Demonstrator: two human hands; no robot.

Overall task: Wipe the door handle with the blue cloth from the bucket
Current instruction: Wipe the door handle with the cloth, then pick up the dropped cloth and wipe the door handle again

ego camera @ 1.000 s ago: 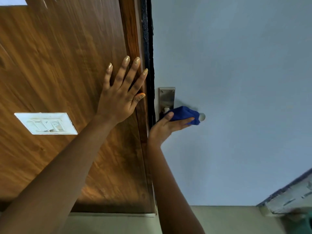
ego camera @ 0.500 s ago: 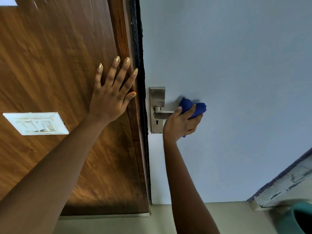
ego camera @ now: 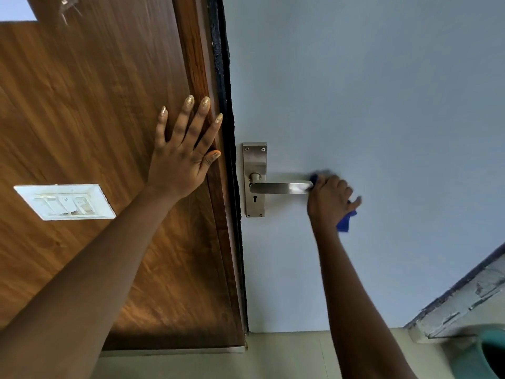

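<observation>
A steel lever door handle (ego camera: pixel 280 187) juts right from its backplate (ego camera: pixel 255 160) on the pale grey door (ego camera: pixel 369 105). My right hand (ego camera: pixel 329 199) is closed around the blue cloth (ego camera: pixel 345 222) at the free tip of the lever; bits of cloth show above the knuckles and below the palm. My left hand (ego camera: pixel 183 154) lies flat with fingers spread on the brown wooden panel (ego camera: pixel 95 105) beside the door edge, holding nothing. A teal bucket (ego camera: pixel 485 356) peeks in at the bottom right corner.
A white switch plate (ego camera: pixel 64 201) is mounted on the wooden panel at left. A black seal strip (ego camera: pixel 225 105) runs between panel and door. A worn ledge (ego camera: pixel 461 302) slants in at lower right above the beige floor (ego camera: pixel 273 356).
My right hand has slid the cloth rightwards along the lever, from near the backplate to its tip, leaving most of the lever bare. My left hand stays flat on the wood.
</observation>
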